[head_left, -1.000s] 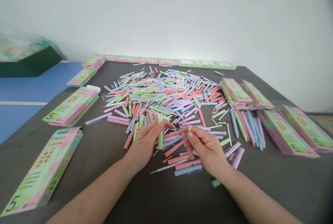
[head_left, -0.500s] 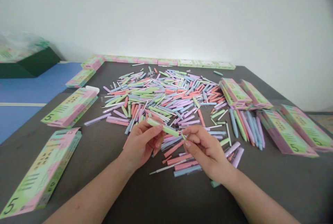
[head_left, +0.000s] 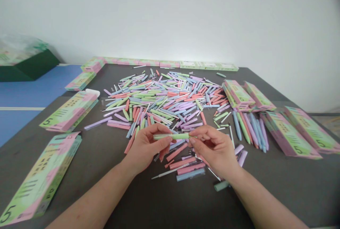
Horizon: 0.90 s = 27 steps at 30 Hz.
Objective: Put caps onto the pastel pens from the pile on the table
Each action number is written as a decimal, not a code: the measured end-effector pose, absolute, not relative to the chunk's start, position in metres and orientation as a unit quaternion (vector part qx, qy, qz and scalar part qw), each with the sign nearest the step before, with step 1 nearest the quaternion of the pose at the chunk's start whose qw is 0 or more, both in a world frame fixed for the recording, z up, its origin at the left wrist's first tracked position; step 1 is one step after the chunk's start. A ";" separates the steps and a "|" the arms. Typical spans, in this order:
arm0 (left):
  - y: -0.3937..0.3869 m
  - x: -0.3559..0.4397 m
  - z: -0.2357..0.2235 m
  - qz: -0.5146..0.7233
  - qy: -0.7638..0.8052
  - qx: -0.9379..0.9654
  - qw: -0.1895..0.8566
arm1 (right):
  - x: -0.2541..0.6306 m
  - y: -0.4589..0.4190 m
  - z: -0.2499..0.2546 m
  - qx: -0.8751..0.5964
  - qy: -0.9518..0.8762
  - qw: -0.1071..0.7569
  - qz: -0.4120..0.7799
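Left grip [head_left: 152, 145] and right grip [head_left: 211, 148] pinch, forearms [head_left: 99, 190] angled inward.

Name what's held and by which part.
A light green tube: the left hand pinches its left half, the right hand its right end.

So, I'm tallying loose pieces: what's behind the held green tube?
Beyond the green tube lies a pile of coloured pieces; whatever the tube and fingers cover can't be seen.

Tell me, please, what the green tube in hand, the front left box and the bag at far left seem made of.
Green tube: probably smooth plastic, looking translucent at one end.
Front left box: likely printed card, satin-looking, with folded edges.
Bag: apparently thin plastic film, shiny, being see-through and crumpled.
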<state>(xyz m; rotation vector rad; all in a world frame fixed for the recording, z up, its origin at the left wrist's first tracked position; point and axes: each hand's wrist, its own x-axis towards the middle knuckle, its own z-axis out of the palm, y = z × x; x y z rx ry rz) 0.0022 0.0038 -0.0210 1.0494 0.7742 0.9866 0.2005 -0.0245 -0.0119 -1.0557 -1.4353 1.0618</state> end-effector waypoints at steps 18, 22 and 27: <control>0.000 0.009 -0.010 0.379 0.443 0.595 0.553 | 0.202 -0.021 -0.018 -0.461 -0.716 0.449 0.269; 0.001 0.009 -0.011 0.364 0.449 0.611 0.540 | 0.203 -0.020 -0.017 -0.457 -0.757 0.425 0.193; 0.002 0.007 -0.015 0.333 0.454 0.638 0.525 | 0.203 -0.020 -0.018 -0.454 -0.778 0.403 0.162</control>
